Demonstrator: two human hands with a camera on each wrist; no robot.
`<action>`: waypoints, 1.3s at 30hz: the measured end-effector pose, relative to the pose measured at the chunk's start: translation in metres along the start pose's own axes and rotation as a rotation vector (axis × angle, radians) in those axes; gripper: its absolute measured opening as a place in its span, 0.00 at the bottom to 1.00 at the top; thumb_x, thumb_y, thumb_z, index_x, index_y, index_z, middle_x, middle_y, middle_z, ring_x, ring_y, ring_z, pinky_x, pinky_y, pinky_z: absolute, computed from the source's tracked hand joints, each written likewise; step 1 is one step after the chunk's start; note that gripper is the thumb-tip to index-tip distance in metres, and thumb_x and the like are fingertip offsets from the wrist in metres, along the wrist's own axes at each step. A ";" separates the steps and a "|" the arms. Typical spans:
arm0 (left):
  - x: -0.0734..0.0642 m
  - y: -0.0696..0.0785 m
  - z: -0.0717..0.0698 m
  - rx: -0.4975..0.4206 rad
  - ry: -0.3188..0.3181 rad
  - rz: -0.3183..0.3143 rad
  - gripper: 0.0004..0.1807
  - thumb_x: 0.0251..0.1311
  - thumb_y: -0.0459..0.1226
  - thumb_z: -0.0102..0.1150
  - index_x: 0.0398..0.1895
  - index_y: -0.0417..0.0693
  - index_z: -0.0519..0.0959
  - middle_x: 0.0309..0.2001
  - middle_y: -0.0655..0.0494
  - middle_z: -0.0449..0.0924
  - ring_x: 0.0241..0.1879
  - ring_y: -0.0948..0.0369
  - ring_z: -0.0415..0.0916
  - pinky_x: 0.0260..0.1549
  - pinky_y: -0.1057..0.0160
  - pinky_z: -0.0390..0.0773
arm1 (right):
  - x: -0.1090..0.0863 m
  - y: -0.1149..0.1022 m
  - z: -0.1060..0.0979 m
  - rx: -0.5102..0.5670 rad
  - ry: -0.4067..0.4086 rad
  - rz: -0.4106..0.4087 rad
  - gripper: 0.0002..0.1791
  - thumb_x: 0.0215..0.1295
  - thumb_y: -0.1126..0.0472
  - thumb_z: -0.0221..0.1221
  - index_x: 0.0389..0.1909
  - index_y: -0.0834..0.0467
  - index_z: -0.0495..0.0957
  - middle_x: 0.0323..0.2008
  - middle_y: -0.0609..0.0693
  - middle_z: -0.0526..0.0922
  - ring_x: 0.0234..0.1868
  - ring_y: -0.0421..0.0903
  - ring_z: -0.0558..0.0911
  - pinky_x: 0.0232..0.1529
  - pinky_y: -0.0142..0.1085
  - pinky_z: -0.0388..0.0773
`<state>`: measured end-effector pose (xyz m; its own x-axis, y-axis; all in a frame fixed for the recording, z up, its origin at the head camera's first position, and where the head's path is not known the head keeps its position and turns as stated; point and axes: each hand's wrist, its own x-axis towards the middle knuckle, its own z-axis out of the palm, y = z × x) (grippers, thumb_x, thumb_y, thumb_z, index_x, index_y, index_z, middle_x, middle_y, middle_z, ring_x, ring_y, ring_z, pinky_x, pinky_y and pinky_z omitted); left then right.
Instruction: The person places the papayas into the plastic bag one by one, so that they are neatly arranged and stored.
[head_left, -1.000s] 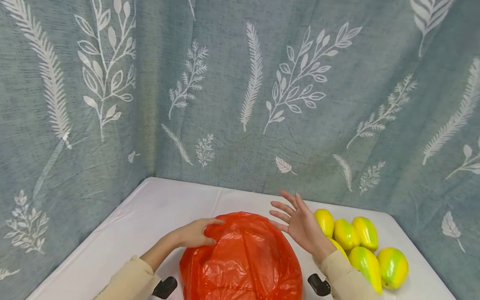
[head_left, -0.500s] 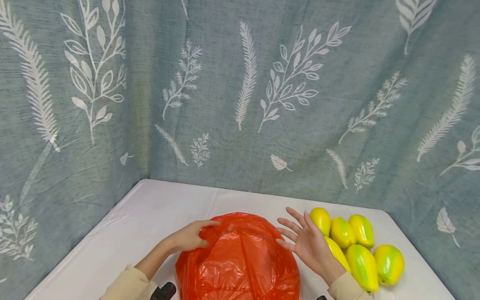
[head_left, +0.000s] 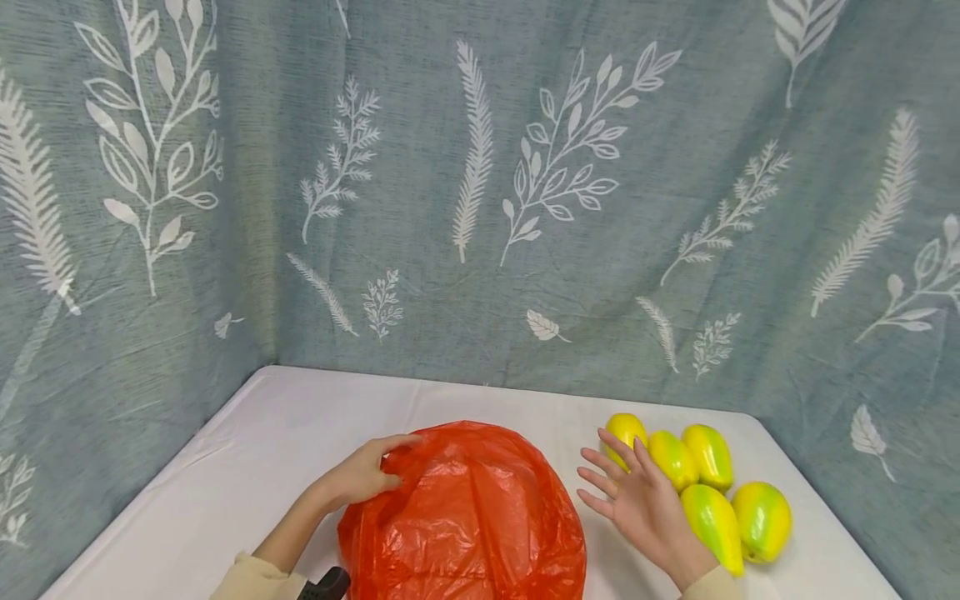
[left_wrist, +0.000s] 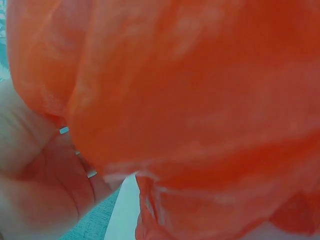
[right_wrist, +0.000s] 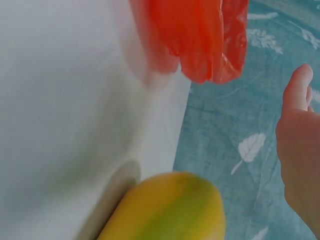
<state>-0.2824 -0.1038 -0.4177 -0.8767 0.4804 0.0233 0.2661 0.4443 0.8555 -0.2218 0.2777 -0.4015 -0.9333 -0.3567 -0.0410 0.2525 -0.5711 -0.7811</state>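
A red plastic bag (head_left: 468,517) bulges up at the front middle of the table, and it fills most of the left wrist view. My left hand (head_left: 363,473) grips the bag's upper left side, thumb toward me and fingers over the far side; their tips are hidden by the plastic. To the right of the bag and apart from it, my right hand (head_left: 641,504) is held up with spread fingers and nothing in it. Several yellow-green mangoes (head_left: 761,521) lie beside and behind that hand, which partly covers some. One mango (right_wrist: 170,210) shows close up in the right wrist view.
A white-covered table (head_left: 315,417) runs back to a blue-green curtain (head_left: 420,208) with white leaf prints. The curtain also encloses the left and right sides. A dark wrist-camera piece (head_left: 326,585) sits below my left sleeve.
My right hand has moved away from the bag, rightward and down toward the mangoes. My left hand keeps its hold on the bag. The head view has turned slightly right.
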 end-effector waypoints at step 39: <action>0.027 -0.003 0.009 -0.128 0.083 -0.034 0.33 0.51 0.22 0.52 0.65 0.33 0.65 0.59 0.36 0.69 0.53 0.45 0.69 0.49 0.46 0.75 | -0.061 -0.121 -0.145 0.514 -0.211 -0.142 0.29 0.75 0.45 0.35 0.57 0.62 0.73 0.55 0.66 0.73 0.59 0.64 0.70 0.65 0.54 0.57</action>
<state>-0.3031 -0.0851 -0.4239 -0.9160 0.3999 0.0315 0.1873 0.3568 0.9152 -0.2325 0.4762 -0.3950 -0.9093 -0.3600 0.2089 0.2692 -0.8914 -0.3645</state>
